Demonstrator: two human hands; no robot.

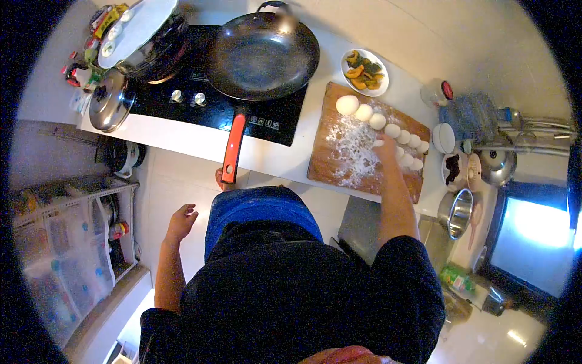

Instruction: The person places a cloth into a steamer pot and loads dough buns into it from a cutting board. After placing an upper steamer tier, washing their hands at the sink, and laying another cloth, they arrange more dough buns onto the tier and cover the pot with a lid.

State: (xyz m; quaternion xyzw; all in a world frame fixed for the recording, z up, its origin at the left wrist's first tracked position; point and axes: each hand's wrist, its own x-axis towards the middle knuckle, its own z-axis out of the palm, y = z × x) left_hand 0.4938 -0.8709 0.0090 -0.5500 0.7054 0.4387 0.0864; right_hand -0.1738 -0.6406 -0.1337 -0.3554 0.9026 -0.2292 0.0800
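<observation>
My right hand (386, 148) reaches over the wooden cutting board (321, 145), among white dough balls (393, 131) lined up in rows. Its fingertips look pale with flour and sit close against the dough; I cannot make out whether they grip a ball. Loose flour (354, 151) is scattered on the board left of this hand. The largest dough ball (347, 105) lies at the board's upper left. Away from the counter, my left hand (182, 222) hangs beside my body with loosely bent fingers and holds nothing.
A black wok (264, 57) with a red handle (233, 151) jutting past the counter edge rests on the stove (279, 130). Further left are a large pot (160, 51) and a lid (112, 100). Behind the board stands a plate of pumpkin pieces (379, 90); a steel bowl (456, 213) is at right.
</observation>
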